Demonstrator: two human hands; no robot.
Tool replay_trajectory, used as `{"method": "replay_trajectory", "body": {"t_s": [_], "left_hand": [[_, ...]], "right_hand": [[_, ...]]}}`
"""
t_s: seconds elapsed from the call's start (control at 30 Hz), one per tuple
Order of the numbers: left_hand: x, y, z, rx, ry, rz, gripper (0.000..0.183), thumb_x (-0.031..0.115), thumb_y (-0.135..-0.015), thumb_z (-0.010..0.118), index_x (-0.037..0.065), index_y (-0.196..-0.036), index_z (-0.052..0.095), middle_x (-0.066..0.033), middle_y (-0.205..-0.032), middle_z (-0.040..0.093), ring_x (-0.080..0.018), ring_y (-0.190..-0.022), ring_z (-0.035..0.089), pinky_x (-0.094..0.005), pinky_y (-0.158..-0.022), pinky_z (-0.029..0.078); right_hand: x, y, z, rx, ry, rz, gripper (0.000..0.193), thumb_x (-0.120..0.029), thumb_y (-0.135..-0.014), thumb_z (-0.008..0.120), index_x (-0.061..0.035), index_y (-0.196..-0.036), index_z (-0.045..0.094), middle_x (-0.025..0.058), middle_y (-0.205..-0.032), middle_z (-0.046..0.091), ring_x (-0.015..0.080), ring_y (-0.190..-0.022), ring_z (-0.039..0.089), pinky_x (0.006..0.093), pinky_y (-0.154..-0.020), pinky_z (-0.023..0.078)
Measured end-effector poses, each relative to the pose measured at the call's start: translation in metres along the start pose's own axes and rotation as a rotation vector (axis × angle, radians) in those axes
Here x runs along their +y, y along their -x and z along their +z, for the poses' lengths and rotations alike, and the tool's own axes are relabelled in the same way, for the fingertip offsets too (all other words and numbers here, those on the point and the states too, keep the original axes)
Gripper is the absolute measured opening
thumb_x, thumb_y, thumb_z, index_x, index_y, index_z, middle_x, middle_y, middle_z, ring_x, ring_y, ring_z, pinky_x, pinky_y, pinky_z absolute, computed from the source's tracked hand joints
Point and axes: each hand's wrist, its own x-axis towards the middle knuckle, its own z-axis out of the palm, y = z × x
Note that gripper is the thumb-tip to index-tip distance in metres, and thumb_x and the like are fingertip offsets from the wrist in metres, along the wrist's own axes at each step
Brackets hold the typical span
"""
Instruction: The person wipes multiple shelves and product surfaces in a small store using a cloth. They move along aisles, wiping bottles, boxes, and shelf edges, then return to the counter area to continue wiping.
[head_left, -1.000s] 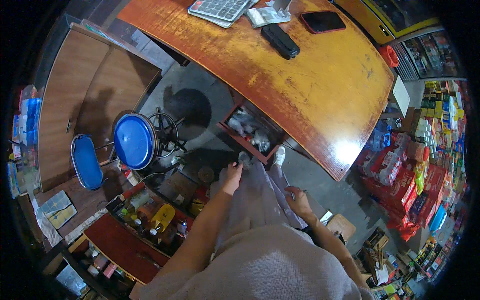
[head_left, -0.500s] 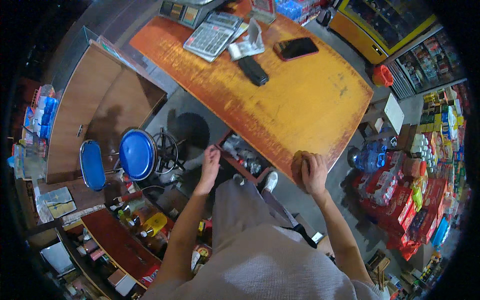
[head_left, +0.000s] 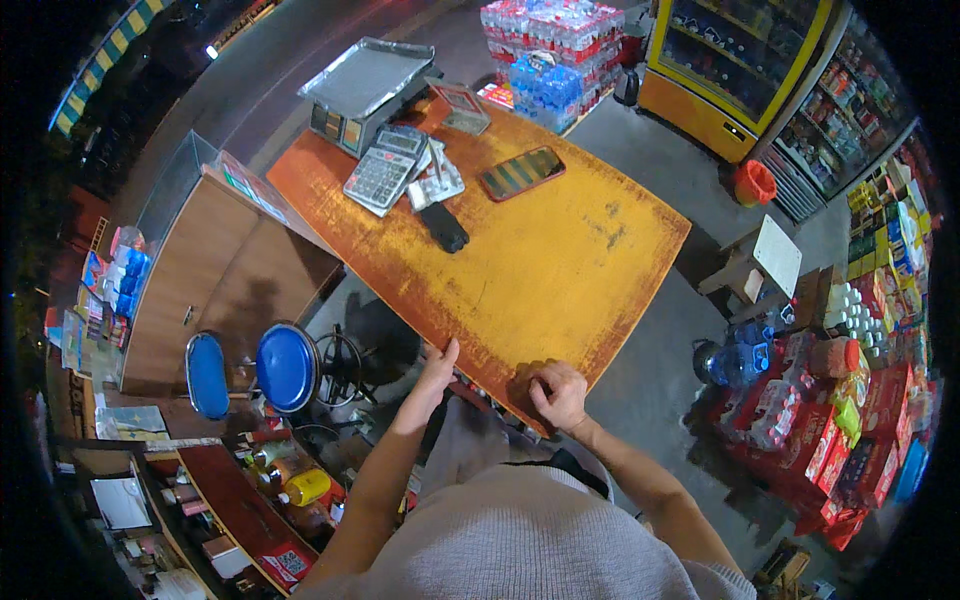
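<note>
A worn orange-brown wooden desk point(head_left: 560, 270) stands in front of me. My left hand point(head_left: 434, 378) is at its near edge, thumb up and fingers fairly straight, with nothing seen in it. Just right of it, a thin reddish strip of the drawer point(head_left: 480, 396) shows under the desktop; the rest is hidden. My right hand point(head_left: 560, 392) rests on the near corner of the desktop, fingers curled in, and no object shows in it. Farther off on the desk lie a black object point(head_left: 443, 228), a phone point(head_left: 523, 172), papers point(head_left: 440, 183) and a calculator point(head_left: 382, 175).
A scale with a metal tray point(head_left: 370, 72) sits at the desk's far left. Blue stools point(head_left: 286, 367) stand left, beside a wooden cabinet point(head_left: 190, 290). Right are red cartons point(head_left: 800, 430), water jugs point(head_left: 738, 364) and a white-topped stand point(head_left: 777, 252). Drink fridges point(head_left: 740, 60) line the back.
The open drawer with bagged contents is now almost wholly under the desk. My left hand has come up to the desk edge. My right fingers have curled more. The view has shifted.
</note>
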Motion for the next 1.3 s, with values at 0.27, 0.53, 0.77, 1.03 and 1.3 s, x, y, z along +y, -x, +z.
{"method": "replay_trajectory", "body": {"t_s": [0.27, 0.53, 0.77, 1.03, 1.3], "left_hand": [[0.02, 0.01, 0.003, 0.0, 0.034, 0.039, 0.08, 0.033, -0.089, 0.06, 0.009, -0.144, 0.007, -0.0155, -0.142, 0.031, -0.032, -0.126, 0.037, -0.0479, -0.096, 0.038], [0.092, -0.003, 0.003, 0.513, -0.75, 0.908, 0.068, 0.01, -0.081, 0.062, 0.006, -0.141, 0.03, -0.0191, -0.148, 0.021, -0.0418, -0.134, 0.023, -0.0473, -0.109, 0.023], [0.173, -0.121, 0.01, 0.18, -1.227, 1.127, 0.046, 0.025, -0.085, 0.059, 0.014, -0.128, 0.05, -0.0126, -0.147, 0.031, -0.0449, -0.131, 0.028, -0.0592, -0.101, 0.029], [0.139, -0.132, -0.03, 0.164, -1.139, 1.288, 0.028, 0.019, -0.089, 0.053, 0.0, -0.109, 0.056, -0.0185, -0.131, 0.046, -0.0409, -0.133, 0.027, -0.052, -0.107, 0.024], [0.124, -0.107, -0.017, 0.049, -1.137, 1.375, 0.036, 0.014, -0.091, 0.046, 0.004, -0.126, 0.049, -0.0163, -0.145, 0.032, -0.0346, -0.137, 0.024, -0.0503, -0.11, 0.02]], "right_hand": [[-0.001, 0.002, -0.004, -0.048, 0.011, 0.015, 0.009, -0.017, -0.07, 0.061, -0.0083, -0.073, 0.062, 0.0128, -0.067, 0.059, 0.0311, -0.066, 0.059, 0.0408, -0.058, 0.048], [-0.003, 0.0, -0.005, -0.062, 0.006, -0.005, 0.012, -0.018, -0.071, 0.06, -0.0081, -0.076, 0.063, 0.0123, -0.071, 0.061, 0.0303, -0.069, 0.06, 0.0411, -0.06, 0.048], [-0.004, 0.005, 0.004, -0.053, 0.094, 0.059, 0.016, -0.021, -0.074, 0.056, -0.0055, -0.074, 0.059, 0.0146, -0.07, 0.058, 0.034, -0.071, 0.059, 0.0435, -0.065, 0.048], [-0.001, 0.012, 0.019, 0.031, 0.192, 0.031, 0.02, -0.023, -0.071, 0.059, -0.0033, -0.074, 0.058, 0.015, -0.072, 0.058, 0.034, -0.073, 0.058, 0.0447, -0.066, 0.047], [0.004, 0.017, 0.026, 0.168, 0.156, 0.101, 0.021, -0.022, -0.069, 0.059, -0.0025, -0.064, 0.055, 0.0169, -0.068, 0.058, 0.0364, -0.07, 0.057, 0.0459, -0.065, 0.045]]}}
